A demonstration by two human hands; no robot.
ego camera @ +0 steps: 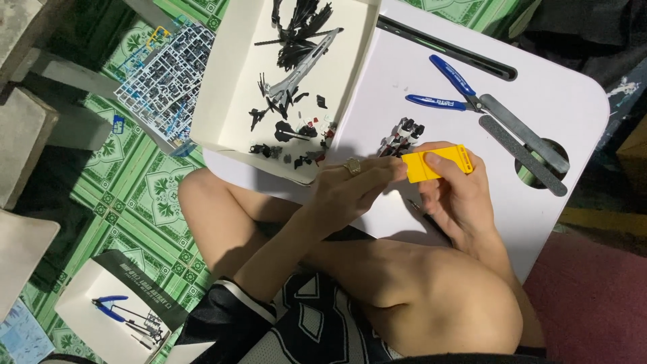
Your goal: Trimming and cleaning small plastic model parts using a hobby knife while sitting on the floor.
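So, quick rundown from the head cam:
right hand (453, 195): centre right of the frame, grip closed on a yellow tool (438, 163), thumb on top.
left hand (350, 189): just left of it, ring on one finger, fingertips pinched at the tool's left end; can't tell if there's a tiny part in there.
yellow tool: flat rectangular thing, held just above the table (573, 108), between both hands.
model (401, 138): small dark half-built figure on the table right behind the hands.
nippers (448, 91): blue-handled, upper right, lying by two grey files (532, 145).
box lid (229, 94): white, upper middle, full of dark loose parts.
runners (165, 74): upper left, on the green patterned floor.
second box (108, 307): lower left, another blue-handled tool inside.
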